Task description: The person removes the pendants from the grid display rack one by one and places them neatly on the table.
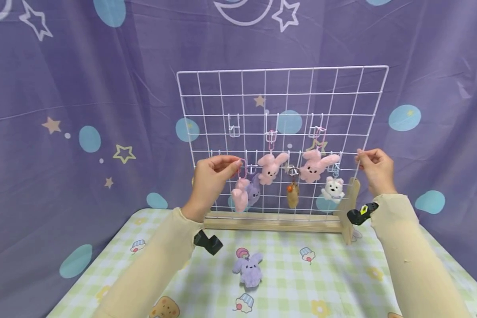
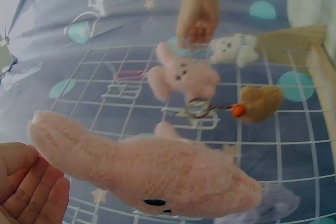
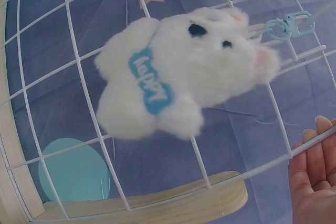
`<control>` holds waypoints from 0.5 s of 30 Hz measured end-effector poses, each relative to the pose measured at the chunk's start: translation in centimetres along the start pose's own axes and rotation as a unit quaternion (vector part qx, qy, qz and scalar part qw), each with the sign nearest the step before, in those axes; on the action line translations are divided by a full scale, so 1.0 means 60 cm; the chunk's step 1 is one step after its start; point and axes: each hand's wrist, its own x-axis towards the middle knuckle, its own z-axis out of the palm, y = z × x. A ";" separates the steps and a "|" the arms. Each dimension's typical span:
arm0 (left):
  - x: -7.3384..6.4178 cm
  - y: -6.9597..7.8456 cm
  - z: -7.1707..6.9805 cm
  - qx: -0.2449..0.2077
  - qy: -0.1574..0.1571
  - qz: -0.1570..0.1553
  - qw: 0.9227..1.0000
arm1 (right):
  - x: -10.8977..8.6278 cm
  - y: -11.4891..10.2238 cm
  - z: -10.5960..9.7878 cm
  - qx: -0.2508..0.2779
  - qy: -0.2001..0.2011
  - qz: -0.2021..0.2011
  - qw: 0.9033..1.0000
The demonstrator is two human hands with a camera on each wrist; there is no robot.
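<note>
My left hand (image 1: 211, 181) pinches the pink loop of a pink bunny keychain (image 1: 240, 195), which dangles before the white wire grid (image 1: 276, 94). Up close in the left wrist view, the bunny's plush body (image 2: 157, 174) stretches out beside my fingers. On the opposite side, my right hand (image 1: 377, 170) grips the grid's right edge. Nearest to it hangs a white bear keychain (image 3: 157, 72) with a blue "happy" label. Two more pink bunnies (image 1: 269, 168) hang from hooks in the upper row. Behind the held bunny is a purple bunny (image 1: 253, 191), partly hidden.
A brown plush keychain (image 1: 292, 196) hangs low in the grid's middle. The upper left hook (image 1: 234, 130) carries nothing. A wooden base (image 1: 274, 223) supports the grid on the checked tablecloth (image 1: 290, 274), where another purple bunny (image 1: 249, 270) lies. A purple curtain (image 1: 143, 88) hangs behind.
</note>
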 end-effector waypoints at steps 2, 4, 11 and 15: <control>-0.010 -0.005 0.003 0.000 -0.009 -0.007 1.000 | 0.000 0.000 0.001 -0.001 0.000 0.000 1.000; -0.019 -0.010 0.006 -0.005 -0.018 -0.010 1.000 | 0.001 0.000 0.001 -0.004 0.000 0.001 1.000; -0.052 -0.026 0.016 -0.007 -0.054 -0.027 0.998 | 0.007 0.009 -0.003 -0.008 -0.003 -0.005 1.000; -0.071 -0.037 0.022 -0.010 -0.069 -0.041 0.997 | 0.008 0.012 -0.004 0.000 -0.005 -0.012 1.000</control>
